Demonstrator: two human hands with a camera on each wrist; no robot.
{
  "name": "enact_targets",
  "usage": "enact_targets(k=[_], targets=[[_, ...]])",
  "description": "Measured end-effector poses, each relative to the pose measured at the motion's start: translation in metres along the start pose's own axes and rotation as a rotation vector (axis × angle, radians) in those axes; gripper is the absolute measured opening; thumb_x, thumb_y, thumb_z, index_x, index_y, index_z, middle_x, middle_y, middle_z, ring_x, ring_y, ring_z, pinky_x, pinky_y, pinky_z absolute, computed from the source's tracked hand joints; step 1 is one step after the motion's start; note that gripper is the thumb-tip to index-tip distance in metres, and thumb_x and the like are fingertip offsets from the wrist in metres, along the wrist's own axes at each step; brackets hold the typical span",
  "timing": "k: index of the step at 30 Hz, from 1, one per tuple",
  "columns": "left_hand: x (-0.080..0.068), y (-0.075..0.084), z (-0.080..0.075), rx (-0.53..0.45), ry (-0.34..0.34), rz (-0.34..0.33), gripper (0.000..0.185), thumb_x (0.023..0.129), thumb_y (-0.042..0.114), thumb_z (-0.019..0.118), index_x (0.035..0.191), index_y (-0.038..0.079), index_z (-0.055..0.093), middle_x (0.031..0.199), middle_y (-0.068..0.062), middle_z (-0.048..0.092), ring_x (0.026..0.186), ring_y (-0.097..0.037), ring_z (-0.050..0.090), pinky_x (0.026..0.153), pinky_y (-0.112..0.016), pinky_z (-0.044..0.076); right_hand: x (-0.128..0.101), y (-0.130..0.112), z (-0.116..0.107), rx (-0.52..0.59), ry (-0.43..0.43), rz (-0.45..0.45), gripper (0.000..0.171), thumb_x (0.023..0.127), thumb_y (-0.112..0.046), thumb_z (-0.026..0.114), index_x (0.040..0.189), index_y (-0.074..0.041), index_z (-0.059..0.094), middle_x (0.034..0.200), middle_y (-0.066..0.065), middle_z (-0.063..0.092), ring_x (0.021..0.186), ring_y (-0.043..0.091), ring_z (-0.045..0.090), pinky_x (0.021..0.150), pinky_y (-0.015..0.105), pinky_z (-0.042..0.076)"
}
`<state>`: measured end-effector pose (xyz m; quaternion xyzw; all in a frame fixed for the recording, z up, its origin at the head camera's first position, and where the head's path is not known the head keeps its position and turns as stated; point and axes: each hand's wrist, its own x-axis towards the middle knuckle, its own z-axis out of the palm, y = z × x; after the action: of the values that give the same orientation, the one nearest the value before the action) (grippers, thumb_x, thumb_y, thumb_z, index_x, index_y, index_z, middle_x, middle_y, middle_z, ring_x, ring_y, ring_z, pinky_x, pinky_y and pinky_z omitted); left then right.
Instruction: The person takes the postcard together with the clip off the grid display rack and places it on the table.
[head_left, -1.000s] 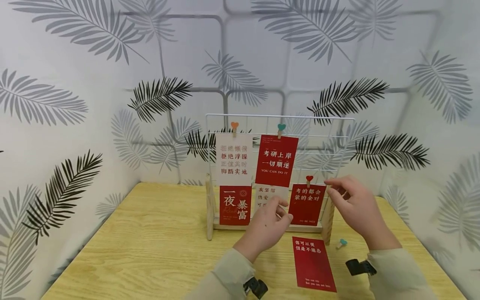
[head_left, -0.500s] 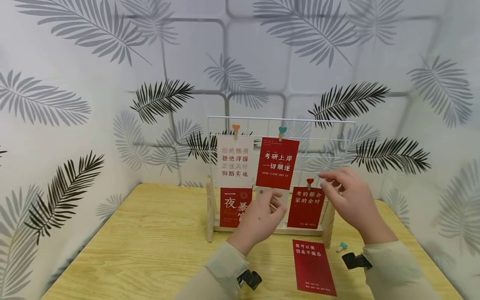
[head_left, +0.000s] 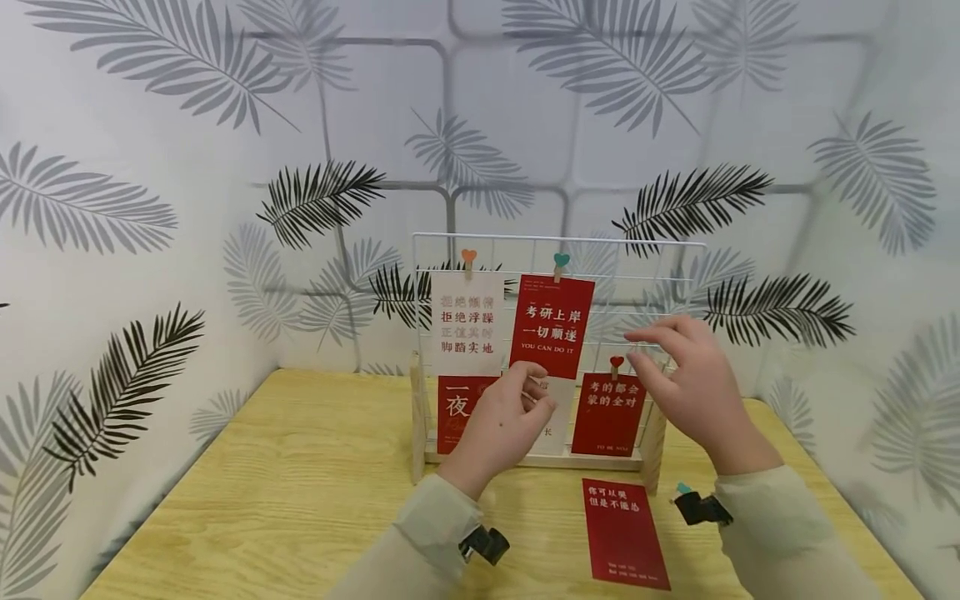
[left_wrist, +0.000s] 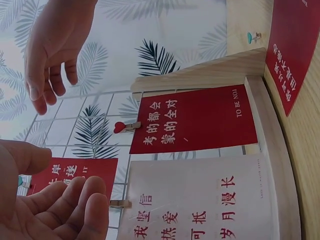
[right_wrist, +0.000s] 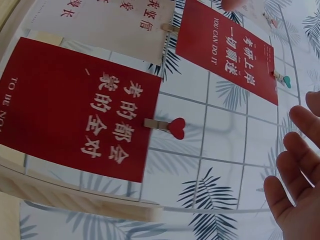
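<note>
My left hand hovers before the lower middle of a white wire grid rack, its fingers loosely bent with nothing between them. Behind it are a white card and the bottom of a red card held by a teal heart clip. My right hand is raised at the rack's right side, fingers apart and holding nothing. Just left of it hangs another red card under a red heart clip. In the right wrist view, the right hand's fingers stay apart from the cards.
A white card with an orange heart clip hangs upper left, above a red card. One red card lies on the wooden table. A teal heart clip lies beside it. Patterned walls stand behind.
Both hands have shifted left and the right one has risen slightly. More of the lower white card shows to the right of the left hand. The cards have stayed in place.
</note>
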<state>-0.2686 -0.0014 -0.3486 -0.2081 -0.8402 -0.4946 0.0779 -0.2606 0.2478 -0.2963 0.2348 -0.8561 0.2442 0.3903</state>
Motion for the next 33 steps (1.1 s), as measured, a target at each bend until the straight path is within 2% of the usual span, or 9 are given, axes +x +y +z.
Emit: enact_targets(k=[5,13,18,25,33], targets=[[0.002,0.002,-0.007,0.038,0.023,0.017,0.040,0.100,0.032,0.063,0.135,0.016,0.056,0.106,0.010,0.062,0.094,-0.009,0.061,0.083,-0.034,0.054,0.014,-0.008,-0.003,-0.023,0.023,-0.063,0.020,0.090,-0.011,0.072,0.109,-0.007,0.076,0.109,0.013,0.061,0.108,0.034,0.051,0.091,0.055,0.041],[0.007,0.008,-0.017,0.087,0.051,0.040,0.043,0.100,0.032,0.063,0.138,0.014,0.054,0.104,0.009,0.061,0.091,-0.010,0.060,0.076,-0.032,0.054,0.038,-0.018,-0.010,-0.066,0.012,-0.108,0.019,0.091,-0.013,0.073,0.109,-0.006,0.076,0.112,0.012,0.061,0.111,0.034,0.049,0.094,0.054,0.039],[0.009,0.009,-0.022,0.104,0.064,0.026,0.044,0.100,0.033,0.062,0.139,0.015,0.054,0.104,0.009,0.060,0.092,-0.010,0.061,0.075,-0.032,0.054,0.050,-0.024,-0.012,-0.089,0.008,-0.152,0.019,0.090,-0.012,0.073,0.108,-0.005,0.076,0.112,0.012,0.061,0.113,0.035,0.049,0.098,0.054,0.039],[0.012,0.008,-0.028,0.107,0.087,0.025,0.043,0.099,0.029,0.064,0.138,0.016,0.055,0.110,0.004,0.060,0.095,-0.013,0.061,0.077,-0.034,0.053,0.062,-0.030,-0.011,-0.131,-0.005,-0.180,0.020,0.092,-0.015,0.072,0.108,-0.005,0.077,0.115,0.012,0.060,0.114,0.034,0.049,0.100,0.055,0.039],[0.015,0.010,-0.034,0.127,0.100,0.043,0.044,0.099,0.027,0.063,0.140,0.014,0.053,0.111,0.000,0.061,0.093,-0.014,0.059,0.077,-0.034,0.053,0.083,-0.035,-0.010,-0.177,-0.045,-0.183,0.022,0.094,-0.018,0.070,0.112,-0.008,0.076,0.124,0.014,0.058,0.126,0.035,0.044,0.107,0.055,0.036]])
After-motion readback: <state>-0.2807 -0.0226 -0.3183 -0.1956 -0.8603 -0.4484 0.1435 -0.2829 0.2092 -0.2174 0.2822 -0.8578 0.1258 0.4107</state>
